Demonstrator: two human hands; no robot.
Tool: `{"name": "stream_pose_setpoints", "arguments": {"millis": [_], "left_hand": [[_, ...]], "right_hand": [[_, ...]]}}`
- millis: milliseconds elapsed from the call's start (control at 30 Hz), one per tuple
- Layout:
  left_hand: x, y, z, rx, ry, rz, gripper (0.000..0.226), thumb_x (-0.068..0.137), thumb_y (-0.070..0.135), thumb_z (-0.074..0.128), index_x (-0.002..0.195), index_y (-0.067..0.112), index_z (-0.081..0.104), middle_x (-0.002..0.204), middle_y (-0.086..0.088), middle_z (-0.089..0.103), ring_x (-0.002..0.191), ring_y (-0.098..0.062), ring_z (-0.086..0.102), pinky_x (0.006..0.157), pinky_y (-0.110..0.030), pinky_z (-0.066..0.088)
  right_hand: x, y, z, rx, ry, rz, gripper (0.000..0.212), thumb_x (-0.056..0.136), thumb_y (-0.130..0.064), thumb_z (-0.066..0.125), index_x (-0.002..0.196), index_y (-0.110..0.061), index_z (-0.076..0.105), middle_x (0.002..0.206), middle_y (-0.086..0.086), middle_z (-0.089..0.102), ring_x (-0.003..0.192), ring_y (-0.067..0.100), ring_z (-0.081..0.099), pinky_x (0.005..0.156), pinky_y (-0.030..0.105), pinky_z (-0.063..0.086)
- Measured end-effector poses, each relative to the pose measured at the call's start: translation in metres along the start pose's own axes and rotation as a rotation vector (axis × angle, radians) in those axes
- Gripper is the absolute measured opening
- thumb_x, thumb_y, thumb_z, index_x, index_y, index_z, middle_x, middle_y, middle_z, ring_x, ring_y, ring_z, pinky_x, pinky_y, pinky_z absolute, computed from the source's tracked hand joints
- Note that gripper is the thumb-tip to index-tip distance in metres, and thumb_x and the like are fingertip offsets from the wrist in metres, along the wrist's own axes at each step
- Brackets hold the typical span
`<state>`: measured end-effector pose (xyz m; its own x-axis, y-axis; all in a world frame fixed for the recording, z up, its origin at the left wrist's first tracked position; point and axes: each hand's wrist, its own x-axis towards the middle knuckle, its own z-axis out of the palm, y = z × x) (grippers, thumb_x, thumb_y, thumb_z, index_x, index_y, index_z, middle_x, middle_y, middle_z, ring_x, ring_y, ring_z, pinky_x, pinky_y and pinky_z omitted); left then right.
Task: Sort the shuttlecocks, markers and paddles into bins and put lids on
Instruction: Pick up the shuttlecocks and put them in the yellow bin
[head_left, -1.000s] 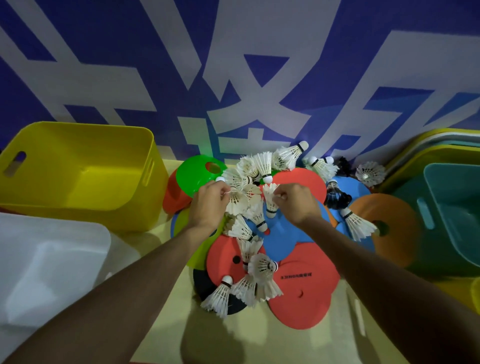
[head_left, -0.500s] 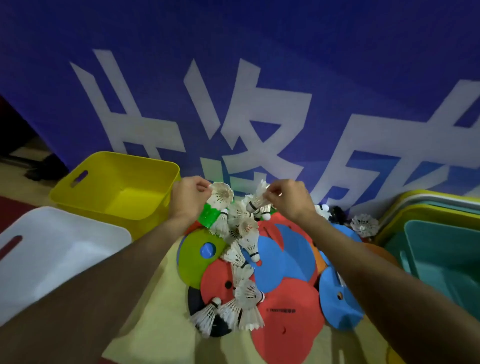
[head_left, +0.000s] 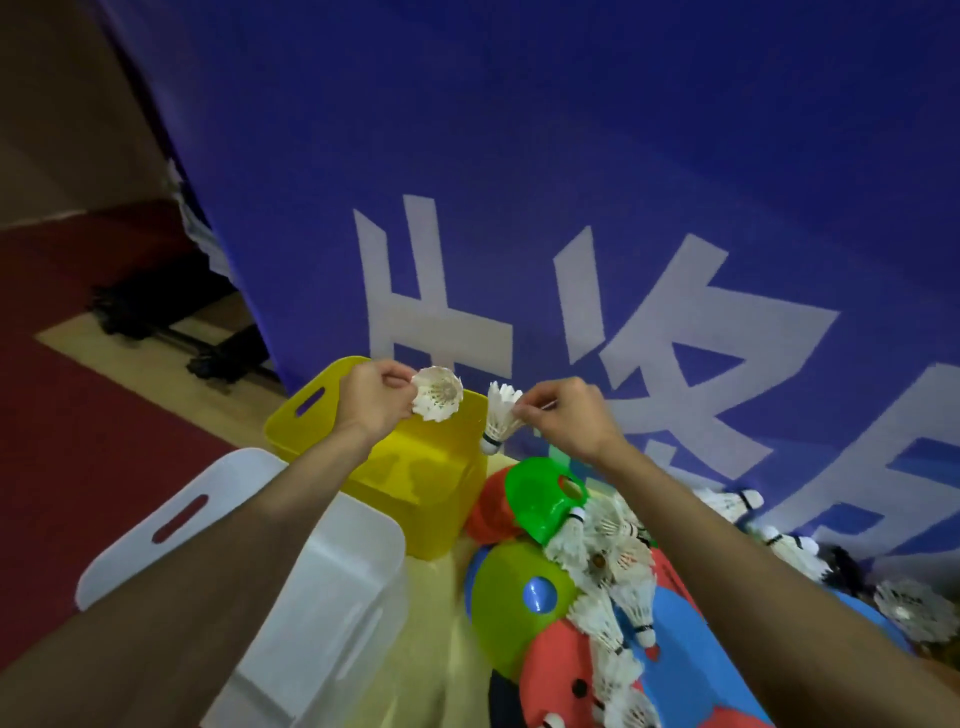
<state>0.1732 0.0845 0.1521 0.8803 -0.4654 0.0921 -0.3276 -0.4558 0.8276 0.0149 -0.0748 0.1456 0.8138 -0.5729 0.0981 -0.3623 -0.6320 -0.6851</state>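
Before a blue banner, the left hand pinches a shuttlecock and the right hand pinches a second shuttlecock. Both are poised above the yellow bin, seemingly for dropping in. The pile waits at the bin's four o'clock.

White bin partly hidden behind the left forearm. Marker pile cut off at bottom edge; far-right shuttlecocks blurred
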Motion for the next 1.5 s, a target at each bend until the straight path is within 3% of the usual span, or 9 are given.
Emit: {"name": "stream_pose_setpoints", "arguments": {"millis": [100, 200, 367, 500, 733, 933, 1067, 1333, 1500], "left_hand": [[0.016, -0.029, -0.017, -0.113, -0.042, -0.086, 0.019, 0.084, 0.0, 0.064, 0.103, 0.001, 0.064, 0.091, -0.009, 0.063, 0.063, -0.014, 0.063, 0.047, -0.012, 0.051], [0.032, -0.058, -0.022, -0.148, -0.102, -0.183, 0.024, 0.084, -0.001, 0.063, 0.108, 0.003, 0.062, 0.103, -0.015, 0.066, 0.069, -0.02, 0.068, 0.058, -0.021, 0.057], [0.044, -0.086, -0.022, -0.169, -0.15, -0.285, 0.023, 0.084, -0.001, 0.063, 0.106, 0.004, 0.062, 0.108, -0.016, 0.066, 0.078, -0.026, 0.07, 0.066, -0.028, 0.058], [0.039, -0.095, -0.016, -0.194, -0.166, -0.325, 0.024, 0.087, 0.001, 0.061, 0.11, 0.004, 0.062, 0.105, -0.013, 0.065, 0.086, -0.029, 0.069, 0.07, -0.032, 0.057], [0.021, -0.122, -0.005, -0.176, -0.221, -0.295, 0.022, 0.091, 0.006, 0.051, 0.108, 0.013, 0.063, 0.106, -0.01, 0.066, 0.098, -0.027, 0.064, 0.09, -0.045, 0.053], [-0.006, -0.095, 0.019, -0.124, -0.242, -0.155, 0.023, 0.095, 0.01, 0.049, 0.11, 0.016, 0.064, 0.117, -0.001, 0.06, 0.104, -0.023, 0.062, 0.08, -0.032, 0.049], [-0.031, -0.06, 0.041, -0.065, -0.238, -0.047, 0.022, 0.094, 0.008, 0.048, 0.105, 0.015, 0.067, 0.116, -0.003, 0.063, 0.105, -0.024, 0.061, 0.087, -0.034, 0.048], [-0.081, -0.027, 0.126, 0.007, -0.495, 0.044, 0.019, 0.085, 0.003, 0.056, 0.093, 0.016, 0.068, 0.103, -0.005, 0.069, 0.094, -0.02, 0.063, 0.085, -0.028, 0.045], [-0.112, -0.037, 0.171, 0.03, -0.598, 0.008, 0.015, 0.087, 0.007, 0.056, 0.092, 0.016, 0.067, 0.088, -0.002, 0.066, 0.08, -0.013, 0.057, 0.064, -0.018, 0.041]], "right_hand": [[0.021, -0.011, 0.03, 0.082, -0.032, 0.046, 0.016, 0.088, -0.024, 0.066, 0.094, -0.013, 0.076, 0.089, 0.001, 0.073, 0.08, 0.014, 0.067, 0.077, 0.031, 0.056], [0.032, -0.017, 0.063, 0.145, -0.066, 0.109, 0.017, 0.089, -0.023, 0.065, 0.098, -0.012, 0.074, 0.089, 0.0, 0.07, 0.081, 0.015, 0.065, 0.074, 0.031, 0.057], [0.039, -0.023, 0.098, 0.198, -0.092, 0.194, 0.018, 0.09, -0.023, 0.064, 0.096, -0.011, 0.075, 0.094, 0.007, 0.072, 0.087, 0.026, 0.068, 0.081, 0.044, 0.057], [0.036, -0.02, 0.113, 0.261, -0.142, 0.277, 0.017, 0.091, -0.022, 0.063, 0.097, -0.011, 0.074, 0.098, 0.004, 0.071, 0.09, 0.024, 0.068, 0.077, 0.036, 0.059], [0.023, -0.005, 0.121, 0.242, -0.225, 0.283, 0.018, 0.093, -0.022, 0.061, 0.101, -0.011, 0.072, 0.105, 0.004, 0.071, 0.095, 0.021, 0.067, 0.077, 0.032, 0.057], [0.004, 0.011, 0.09, 0.19, -0.207, 0.27, 0.017, 0.093, -0.017, 0.06, 0.101, -0.006, 0.071, 0.102, 0.006, 0.07, 0.088, 0.018, 0.065, 0.083, 0.036, 0.055], [-0.013, 0.033, 0.063, 0.168, -0.167, 0.294, 0.015, 0.093, -0.016, 0.059, 0.099, -0.009, 0.071, 0.093, 0.001, 0.068, 0.086, 0.016, 0.064, 0.08, 0.034, 0.055], [-0.082, 0.114, 0.017, -0.049, -0.044, 0.414, 0.019, 0.091, -0.022, 0.06, 0.103, -0.014, 0.072, 0.101, 0.002, 0.071, 0.095, 0.017, 0.064, 0.072, 0.019, 0.04], [-0.12, 0.155, 0.017, -0.132, -0.07, 0.461, 0.027, 0.091, -0.011, 0.053, 0.114, -0.013, 0.068, 0.122, 0.005, 0.066, 0.105, 0.021, 0.063, 0.086, 0.021, 0.043]]}}
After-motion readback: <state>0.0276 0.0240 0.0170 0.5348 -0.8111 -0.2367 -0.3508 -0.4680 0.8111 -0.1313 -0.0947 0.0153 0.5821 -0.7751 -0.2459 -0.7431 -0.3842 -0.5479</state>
